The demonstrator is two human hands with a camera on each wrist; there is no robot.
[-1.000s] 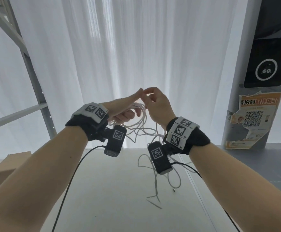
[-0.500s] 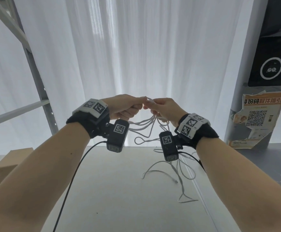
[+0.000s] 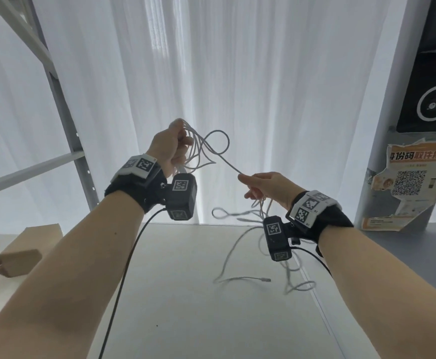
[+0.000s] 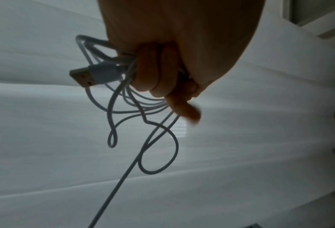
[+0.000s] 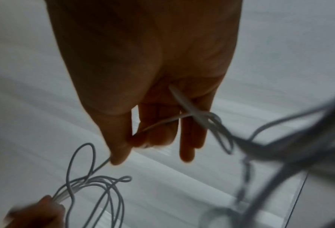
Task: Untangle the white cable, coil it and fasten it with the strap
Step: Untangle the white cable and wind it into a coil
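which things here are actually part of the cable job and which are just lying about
Part of the job:
- white cable, still looped and loose
- left hand, gripping a bundle of loops
- right hand, pinching a strand

Just lying about:
- cardboard box
- poster with QR code
- metal shelf frame

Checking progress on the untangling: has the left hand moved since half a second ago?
Yes. The left hand, gripping the cable, has risen and pulled left, away from the right hand, judged against the shelf post.
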